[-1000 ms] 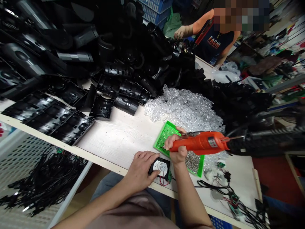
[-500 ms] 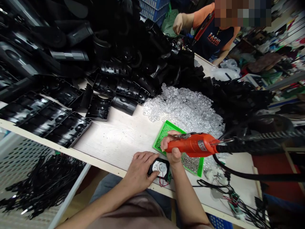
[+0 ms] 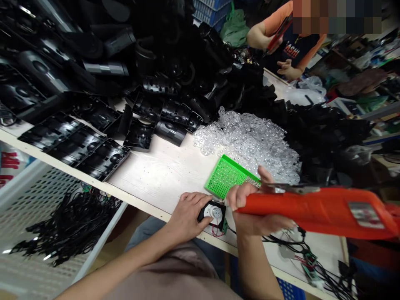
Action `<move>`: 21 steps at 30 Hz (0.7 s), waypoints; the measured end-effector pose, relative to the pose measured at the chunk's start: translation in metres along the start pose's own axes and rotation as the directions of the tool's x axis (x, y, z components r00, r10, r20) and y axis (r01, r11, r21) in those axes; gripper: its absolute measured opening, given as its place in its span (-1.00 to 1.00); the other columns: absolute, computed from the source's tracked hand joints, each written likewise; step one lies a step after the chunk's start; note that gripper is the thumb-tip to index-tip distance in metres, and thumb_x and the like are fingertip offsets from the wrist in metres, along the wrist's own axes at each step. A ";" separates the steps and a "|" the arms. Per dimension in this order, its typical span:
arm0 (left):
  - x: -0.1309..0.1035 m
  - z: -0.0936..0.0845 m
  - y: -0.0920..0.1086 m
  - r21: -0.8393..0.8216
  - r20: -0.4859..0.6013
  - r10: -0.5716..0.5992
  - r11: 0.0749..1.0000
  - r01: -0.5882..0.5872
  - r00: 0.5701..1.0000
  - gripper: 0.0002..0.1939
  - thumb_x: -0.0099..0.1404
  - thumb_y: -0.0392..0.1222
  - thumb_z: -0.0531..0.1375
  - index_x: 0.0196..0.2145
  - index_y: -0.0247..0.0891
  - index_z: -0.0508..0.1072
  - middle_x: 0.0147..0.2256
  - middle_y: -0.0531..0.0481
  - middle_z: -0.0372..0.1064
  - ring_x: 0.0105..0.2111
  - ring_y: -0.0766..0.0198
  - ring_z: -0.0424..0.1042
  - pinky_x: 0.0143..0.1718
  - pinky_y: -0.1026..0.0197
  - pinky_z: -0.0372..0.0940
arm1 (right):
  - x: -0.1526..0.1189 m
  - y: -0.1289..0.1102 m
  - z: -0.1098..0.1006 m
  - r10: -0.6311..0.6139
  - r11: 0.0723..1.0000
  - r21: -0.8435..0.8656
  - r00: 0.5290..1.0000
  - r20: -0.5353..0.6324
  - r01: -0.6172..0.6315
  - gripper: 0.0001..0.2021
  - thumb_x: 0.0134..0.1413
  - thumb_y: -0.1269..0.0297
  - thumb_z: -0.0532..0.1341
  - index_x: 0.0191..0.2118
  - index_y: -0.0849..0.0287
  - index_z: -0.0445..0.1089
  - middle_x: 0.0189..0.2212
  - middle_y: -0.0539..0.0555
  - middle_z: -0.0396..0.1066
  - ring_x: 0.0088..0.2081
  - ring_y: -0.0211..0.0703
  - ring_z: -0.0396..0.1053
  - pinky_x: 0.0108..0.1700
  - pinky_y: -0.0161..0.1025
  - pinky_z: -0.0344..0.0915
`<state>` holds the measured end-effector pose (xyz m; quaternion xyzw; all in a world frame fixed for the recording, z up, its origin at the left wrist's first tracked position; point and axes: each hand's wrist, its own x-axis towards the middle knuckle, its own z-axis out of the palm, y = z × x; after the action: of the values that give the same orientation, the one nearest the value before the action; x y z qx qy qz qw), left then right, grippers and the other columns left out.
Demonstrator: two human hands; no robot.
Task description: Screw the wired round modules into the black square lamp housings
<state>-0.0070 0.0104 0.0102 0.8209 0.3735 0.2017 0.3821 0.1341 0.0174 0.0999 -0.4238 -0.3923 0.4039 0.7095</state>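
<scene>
Fingers of the left hand (image 3: 189,216) clamp a black-and-white rectangular plastic housing (image 3: 214,214), seven o'clock from the bright-green perforated plastic tray (image 3: 224,178); fingers of the right hand (image 3: 250,223) wrap an orange-red cylindrical power screwdriver (image 3: 312,211) at the housing's three o'clock.

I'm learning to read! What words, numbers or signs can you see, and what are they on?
"ASHI": the other person's dark shirt; anything before the A is unclear.
Too blurred: the label on the orange power tool.
Unreadable: the red marks on white packaging, far left.
</scene>
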 end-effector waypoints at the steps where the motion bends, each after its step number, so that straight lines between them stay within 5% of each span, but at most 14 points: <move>1: 0.000 0.000 0.000 -0.003 -0.004 -0.002 1.000 0.002 1.000 -0.48 0.23 -0.12 0.23 0.13 -0.16 0.25 0.06 -0.07 0.37 0.05 0.07 0.30 0.05 -0.01 0.07 | -0.006 -0.003 0.001 0.019 1.000 -0.003 1.000 0.002 -0.019 -0.23 -0.26 -0.42 0.20 0.00 0.02 0.32 -0.71 -0.17 0.15 -0.74 -0.30 0.04 -0.65 -0.29 0.10; 15: 0.000 0.003 0.000 -0.008 -0.005 -0.001 1.000 0.001 1.000 -0.48 0.21 -0.17 0.22 0.12 -0.15 0.26 0.06 -0.08 0.37 0.04 0.08 0.30 0.06 0.01 0.05 | -0.038 0.021 0.002 0.048 0.999 0.012 0.999 0.021 -0.048 -0.31 -0.27 -0.37 0.26 -0.05 -0.01 0.37 -0.70 -0.17 0.18 -0.72 -0.30 0.07 -0.62 -0.32 0.09; 21: -0.001 0.003 0.000 0.005 -0.002 -0.011 1.000 0.011 1.000 -0.47 0.21 -0.16 0.21 0.14 -0.15 0.25 0.04 -0.09 0.37 0.05 0.06 0.29 0.06 -0.02 0.05 | -0.045 0.029 -0.006 0.056 0.992 -0.117 0.993 0.101 -0.044 -0.35 -0.20 -0.40 0.19 -0.12 -0.01 0.33 -0.68 -0.16 0.14 -0.69 -0.26 0.10 -0.58 -0.26 0.14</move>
<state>-0.0054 0.0085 0.0085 0.8195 0.3788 0.1998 0.3808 0.1159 -0.0164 0.0615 -0.4519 -0.4407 0.4198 0.6522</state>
